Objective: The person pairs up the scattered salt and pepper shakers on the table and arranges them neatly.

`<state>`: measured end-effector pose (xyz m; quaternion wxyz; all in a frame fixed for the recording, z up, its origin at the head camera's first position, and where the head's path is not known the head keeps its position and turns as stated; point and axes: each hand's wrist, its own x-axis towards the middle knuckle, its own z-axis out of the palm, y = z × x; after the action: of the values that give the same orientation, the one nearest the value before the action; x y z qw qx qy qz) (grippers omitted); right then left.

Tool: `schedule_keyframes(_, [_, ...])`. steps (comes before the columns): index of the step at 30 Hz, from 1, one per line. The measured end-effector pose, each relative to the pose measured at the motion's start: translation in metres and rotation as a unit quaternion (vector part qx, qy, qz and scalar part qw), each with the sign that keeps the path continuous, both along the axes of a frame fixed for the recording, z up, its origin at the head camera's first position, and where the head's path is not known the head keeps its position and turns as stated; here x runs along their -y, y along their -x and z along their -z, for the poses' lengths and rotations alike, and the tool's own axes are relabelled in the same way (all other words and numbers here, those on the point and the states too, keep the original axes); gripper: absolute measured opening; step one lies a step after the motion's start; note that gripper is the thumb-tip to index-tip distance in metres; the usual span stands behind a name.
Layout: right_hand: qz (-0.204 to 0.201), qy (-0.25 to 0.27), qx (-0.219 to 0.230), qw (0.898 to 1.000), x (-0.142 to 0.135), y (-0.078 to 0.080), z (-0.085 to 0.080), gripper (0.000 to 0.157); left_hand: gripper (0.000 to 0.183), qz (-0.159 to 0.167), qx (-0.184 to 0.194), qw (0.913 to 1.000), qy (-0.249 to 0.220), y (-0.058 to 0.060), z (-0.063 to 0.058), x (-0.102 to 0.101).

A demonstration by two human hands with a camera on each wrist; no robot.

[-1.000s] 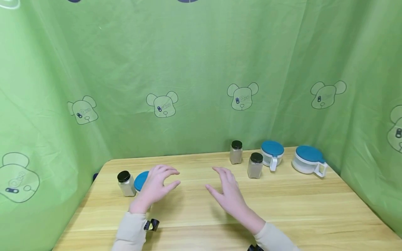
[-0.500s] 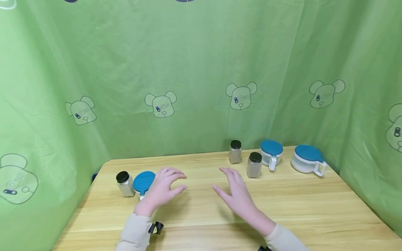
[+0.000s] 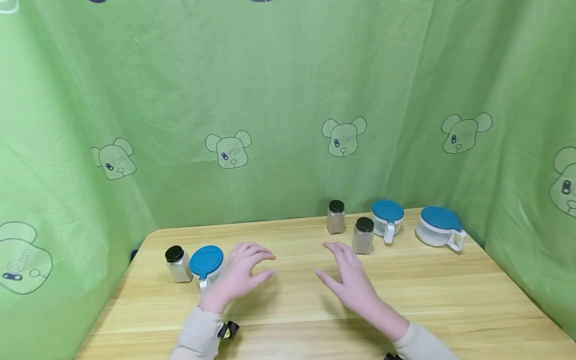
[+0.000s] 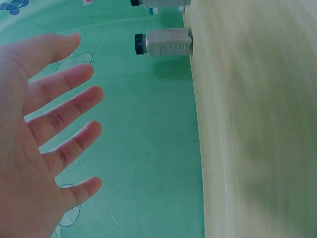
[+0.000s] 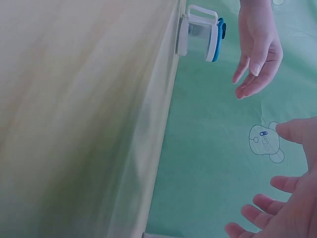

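Observation:
Both hands hover over the wooden table [image 3: 288, 300], palms facing each other with a gap between them. My left hand [image 3: 240, 272] is nearest to a clear, handled pot with a blue lid [image 3: 206, 261], partly covering it in the head view. Relaxed, spread fingers [image 4: 67, 116] and an empty palm show in the left wrist view. My right hand [image 3: 353, 280] also holds nothing, its fingers loosely bent. Beyond it stands a square jar with a black lid [image 3: 363, 237]. A second black-lidded jar [image 3: 336, 218] stands behind that one.
At the left, another black-lidded jar [image 3: 178, 265] stands beside the pot. Two more blue-lidded pots, one nearer the middle [image 3: 388, 218] and one near the right edge [image 3: 438, 227], stand at the back right. A green curtain [image 3: 279, 75] with bear prints hangs behind the table.
Both hands have drifted right and slightly nearer the person, keeping their spacing. More of the left blue-lidded pot shows. The whole view has shifted slightly; the jars and pots stay put.

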<state>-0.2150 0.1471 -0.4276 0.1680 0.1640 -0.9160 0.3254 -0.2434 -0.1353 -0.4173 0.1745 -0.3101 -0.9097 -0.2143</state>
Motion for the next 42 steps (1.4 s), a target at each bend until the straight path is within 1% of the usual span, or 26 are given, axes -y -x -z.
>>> schedule_keyframes(4, [0.001, -0.010, -0.002, 1.000, -0.007, 0.000, 0.002, 0.067, 0.030, 0.006, -0.019, 0.9998, -0.004, 0.000, 0.002, -0.006])
schedule_keyframes(7, [0.005, -0.010, 0.005, 1.000, -0.011, -0.001, 0.003, 0.067, 0.031, 0.009, -0.026, 0.9996, -0.011, -0.001, 0.001, -0.009])
schedule_keyframes(12, [0.004, -0.001, 0.013, 1.000, -0.014, 0.001, 0.000, 0.066, 0.032, 0.002, -0.032, 0.9994, -0.016, -0.003, -0.002, -0.012])
schedule_keyframes(17, [-0.002, -0.003, 0.012, 1.000, -0.014, 0.004, -0.002, 0.067, 0.032, 0.002, -0.052, 0.9985, -0.017, -0.005, -0.003, -0.016])
schedule_keyframes(21, [-0.001, -0.003, 0.015, 1.000, -0.018, 0.005, -0.004, 0.067, 0.031, 0.003, -0.076, 0.9970, -0.011, -0.005, -0.001, -0.021])
schedule_keyframes(24, [0.005, 0.001, 0.016, 1.000, -0.023, 0.007, -0.008, 0.067, 0.032, 0.002, -0.086, 0.9962, -0.007, -0.006, 0.002, -0.025])
schedule_keyframes(30, [0.016, 0.008, -0.009, 1.000, -0.036, 0.012, -0.013, 0.066, 0.033, -0.001, -0.078, 0.9969, -0.010, -0.009, 0.005, -0.037])
schedule_keyframes(33, [0.021, 0.012, -0.017, 1.000, -0.043, 0.016, -0.016, 0.064, 0.033, -0.004, -0.080, 0.9968, -0.007, -0.011, 0.006, -0.044])
schedule_keyframes(38, [0.037, 0.023, -0.015, 0.999, -0.053, 0.021, -0.021, 0.062, 0.034, -0.004, -0.086, 0.9962, -0.005, -0.015, 0.008, -0.053])
schedule_keyframes(42, [0.046, 0.030, -0.008, 0.998, -0.062, 0.025, -0.023, 0.062, 0.035, 0.001, -0.090, 0.9958, -0.018, -0.017, 0.009, -0.058])
